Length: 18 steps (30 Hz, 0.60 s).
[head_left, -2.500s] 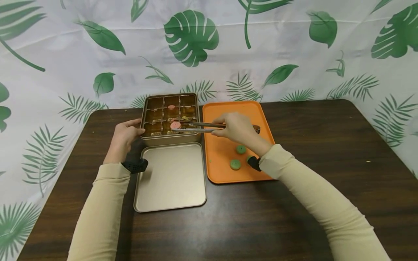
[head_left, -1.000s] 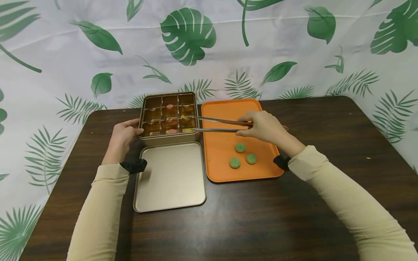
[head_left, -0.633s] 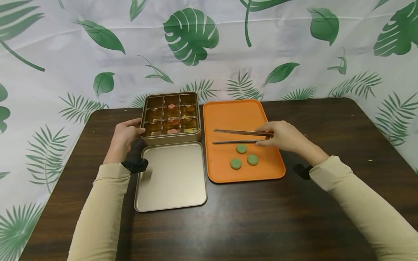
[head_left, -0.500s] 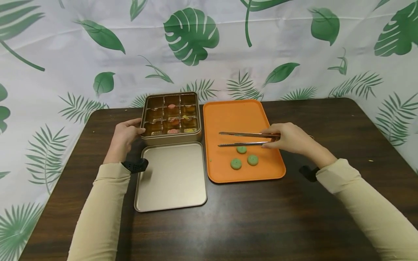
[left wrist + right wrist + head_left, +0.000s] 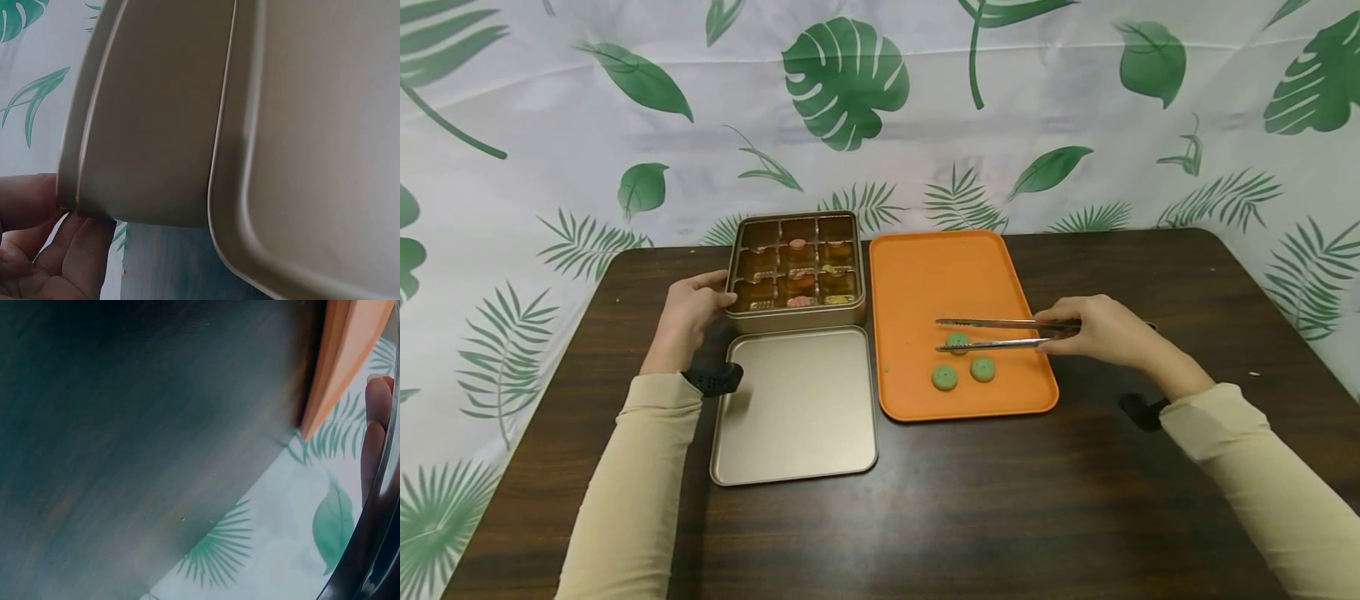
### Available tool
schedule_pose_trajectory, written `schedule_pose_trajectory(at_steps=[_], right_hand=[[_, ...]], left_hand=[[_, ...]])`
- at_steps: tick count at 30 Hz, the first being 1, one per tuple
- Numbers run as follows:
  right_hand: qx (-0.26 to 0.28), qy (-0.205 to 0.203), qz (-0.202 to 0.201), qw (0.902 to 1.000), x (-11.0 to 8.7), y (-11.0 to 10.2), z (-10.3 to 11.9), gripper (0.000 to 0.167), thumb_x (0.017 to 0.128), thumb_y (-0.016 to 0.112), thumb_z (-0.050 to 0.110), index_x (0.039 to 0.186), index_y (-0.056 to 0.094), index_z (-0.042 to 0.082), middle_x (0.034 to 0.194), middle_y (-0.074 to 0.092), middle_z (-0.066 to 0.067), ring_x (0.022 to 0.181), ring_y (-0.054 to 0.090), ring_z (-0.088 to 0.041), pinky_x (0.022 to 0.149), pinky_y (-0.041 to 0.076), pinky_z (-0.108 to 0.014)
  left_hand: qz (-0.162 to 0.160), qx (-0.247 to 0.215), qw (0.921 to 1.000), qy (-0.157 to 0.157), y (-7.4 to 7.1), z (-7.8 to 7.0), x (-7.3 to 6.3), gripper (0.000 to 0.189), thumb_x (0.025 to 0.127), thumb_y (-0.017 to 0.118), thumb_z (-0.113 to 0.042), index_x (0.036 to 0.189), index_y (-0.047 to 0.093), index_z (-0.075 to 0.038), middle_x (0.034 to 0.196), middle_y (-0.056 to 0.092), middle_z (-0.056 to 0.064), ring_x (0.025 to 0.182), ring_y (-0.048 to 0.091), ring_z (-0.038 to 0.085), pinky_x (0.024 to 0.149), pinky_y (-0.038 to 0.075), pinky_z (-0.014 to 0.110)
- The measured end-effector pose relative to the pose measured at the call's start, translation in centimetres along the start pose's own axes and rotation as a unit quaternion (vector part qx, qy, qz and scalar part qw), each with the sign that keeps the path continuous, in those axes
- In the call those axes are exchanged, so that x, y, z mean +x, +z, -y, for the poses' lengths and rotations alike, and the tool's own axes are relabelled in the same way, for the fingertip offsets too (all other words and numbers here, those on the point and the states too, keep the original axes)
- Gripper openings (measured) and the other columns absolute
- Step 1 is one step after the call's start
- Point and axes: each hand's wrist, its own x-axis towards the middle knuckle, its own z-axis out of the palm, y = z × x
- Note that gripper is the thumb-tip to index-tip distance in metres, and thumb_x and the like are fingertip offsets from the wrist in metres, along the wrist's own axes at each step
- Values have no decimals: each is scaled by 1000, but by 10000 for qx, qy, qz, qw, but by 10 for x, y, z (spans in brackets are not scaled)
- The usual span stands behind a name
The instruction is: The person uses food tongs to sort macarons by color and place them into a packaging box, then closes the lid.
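Three discs (image 5: 982, 369) lay on the tray (image 5: 940, 275); the right hand (image 5: 1103, 332) pinched parted tongs (image 5: 1000, 323) near them, and fingers of the left hand (image 5: 691, 308) gripped the box (image 5: 805, 318).

The head view is bright; soft glare marks the table (image 5: 917, 517). Both wrist views are dimmer, slightly soft.

tongs (image 5: 1000, 323): parted | green discs (image 5: 982, 369): on orange tray (image 5: 947, 275) | gold tin (image 5: 797, 317): uncovered
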Motion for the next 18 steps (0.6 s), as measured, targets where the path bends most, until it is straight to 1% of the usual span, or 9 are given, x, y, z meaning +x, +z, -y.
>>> schedule_pose_trajectory(at_steps=[4, 8, 12, 15, 18], right_hand=[[5, -5, 3, 10000, -2, 2, -3, 38, 79, 78, 27, 112, 72, 9, 90, 68, -1, 71, 57, -7, 58, 49, -20], [-102, 30, 80, 9999, -3, 2, -6, 38, 79, 78, 26, 112, 72, 10, 88, 66, 0, 69, 54, -8, 56, 46, -20], [-224, 85, 97, 9997, -5, 2, -10, 38, 79, 78, 26, 113, 72, 11, 87, 66, 2, 68, 53, -7, 57, 45, -20], [-208, 151, 94, 9996, -7, 2, -13, 39, 79, 78, 27, 114, 71, 11, 90, 67, 1, 69, 54, -6, 57, 46, -21], [-129, 224, 142, 9996, -7, 2, -15, 42, 81, 77, 30, 117, 70, 11, 96, 68, -3, 70, 54, -8, 57, 46, -23]], left_hand=[[19, 10, 10000, -17, 0, 0, 0, 55, 98, 46, -7, 151, 30, -12, 158, 23, 12, 142, 33, 28, 120, 29, 40], [38, 23, 10000, -59, -1, -1, -1, 55, 99, 47, -8, 151, 30, -13, 159, 21, 11, 143, 31, 27, 121, 27, 41], [62, 14, 10000, -39, -1, -1, 0, 56, 98, 47, -7, 151, 30, -13, 159, 22, 12, 144, 30, 28, 120, 28, 40], [54, 13, 10000, -38, -1, -1, 1, 56, 98, 47, -6, 151, 30, -12, 158, 23, 13, 143, 30, 29, 120, 29, 40], [58, -16, 10000, -17, 0, -1, 1, 56, 98, 47, -5, 151, 30, -12, 157, 25, 14, 143, 30, 29, 119, 30, 40]])
